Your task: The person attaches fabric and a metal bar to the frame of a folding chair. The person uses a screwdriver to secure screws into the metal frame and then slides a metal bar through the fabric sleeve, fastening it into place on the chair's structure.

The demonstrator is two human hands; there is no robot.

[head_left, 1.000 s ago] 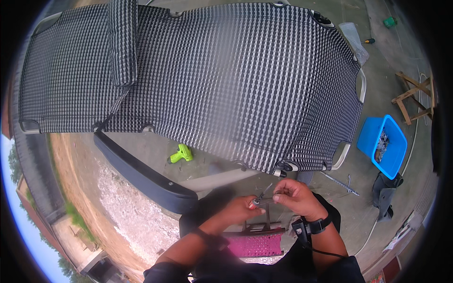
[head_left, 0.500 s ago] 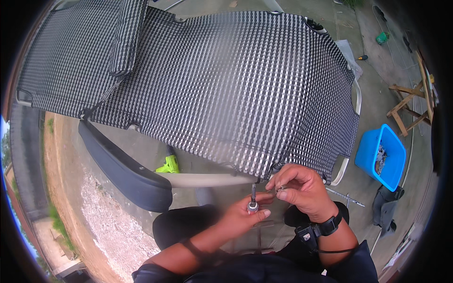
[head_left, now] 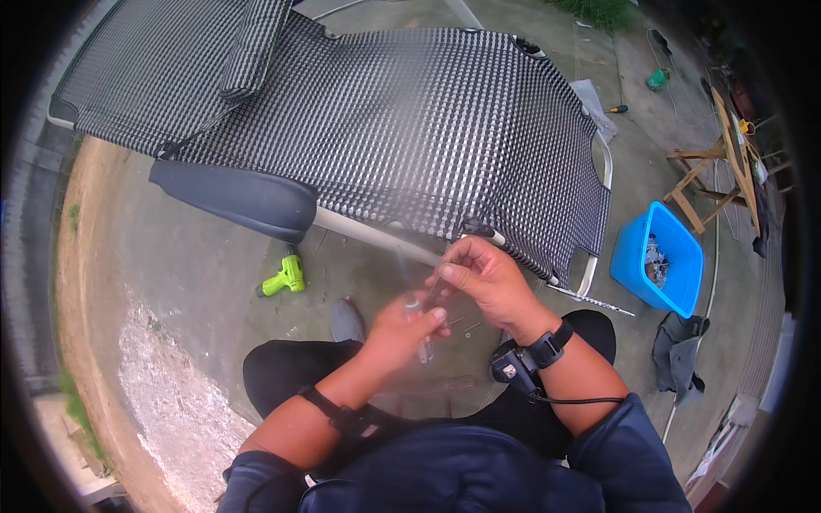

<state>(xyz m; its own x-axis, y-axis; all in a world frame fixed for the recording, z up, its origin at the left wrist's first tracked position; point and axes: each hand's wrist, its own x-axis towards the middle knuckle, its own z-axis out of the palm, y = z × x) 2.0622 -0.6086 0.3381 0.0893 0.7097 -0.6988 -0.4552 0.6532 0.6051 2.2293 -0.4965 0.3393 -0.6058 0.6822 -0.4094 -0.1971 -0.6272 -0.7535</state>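
Currently, head view: left hand point(head_left: 400, 329) grasping a screwdriver point(head_left: 422, 344), its handle upright in the fist and motion-blurred. Right hand point(head_left: 489, 284), just beside and slightly beyond it, has thumb and forefinger pinched on a small dark piece point(head_left: 440, 280), too blurred to identify. Lounge chair point(head_left: 385, 128), black-and-white woven, lies directly beyond both hands; its dark armrest point(head_left: 244, 199) extends to their left. Lime-green power drill point(head_left: 285, 275) on the floor, left of the left hand. Blue bin point(head_left: 631, 263) holding small parts, well right of the right hand.
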